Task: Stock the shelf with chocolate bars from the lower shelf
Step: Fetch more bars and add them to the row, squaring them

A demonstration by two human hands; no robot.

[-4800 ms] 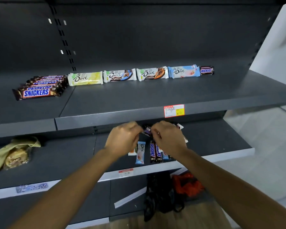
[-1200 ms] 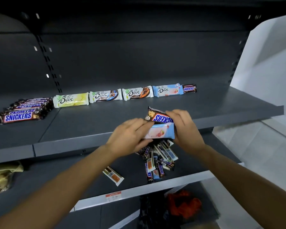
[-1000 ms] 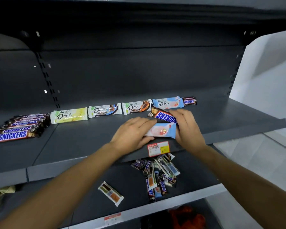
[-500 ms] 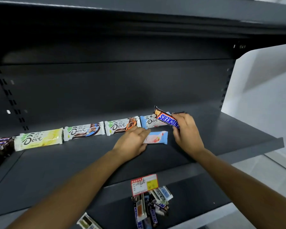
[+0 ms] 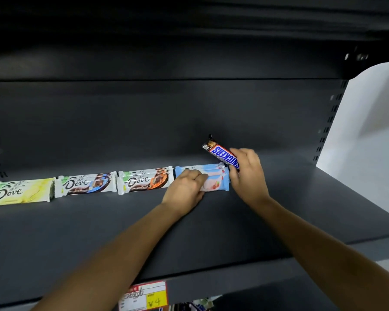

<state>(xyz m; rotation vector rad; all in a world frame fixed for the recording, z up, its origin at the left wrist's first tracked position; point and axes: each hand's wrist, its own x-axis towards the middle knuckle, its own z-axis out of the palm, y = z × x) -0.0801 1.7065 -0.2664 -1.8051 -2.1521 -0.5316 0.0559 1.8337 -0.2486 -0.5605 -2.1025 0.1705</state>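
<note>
The left hand [image 5: 184, 189] lay low on the dark grey metal shelf [image 5: 211, 232], its fingers bent over the left half of a pale blue, pink-printed wrapped chocolate bar [image 5: 215, 186] and gripping it against the board. This pale blue bar sat flat at the right end of the back row, just in front of a second blue wrapper [image 5: 200, 170] of the same kind. Only its right half showed past the knuckles.

The right hand [image 5: 247, 176] was just to the right of it, pinching a brown Snickers bar with a blue and white logo [image 5: 221, 154] between thumb and fingers. The Snickers bar was clear of the shelf and tilted, its free end pointing up and left above the pale blue bar's right end. Whether the lower fingers of that hand touched the blue wrapper could not be told.

Further left in the row lay three white Dove bars, end to end: an orange-marked one [image 5: 144, 181], a blue-and-brown one [image 5: 85, 185] and a yellow one [image 5: 18, 193]. A red and yellow price tag [image 5: 144, 296] hung on the shelf's front edge.
</note>
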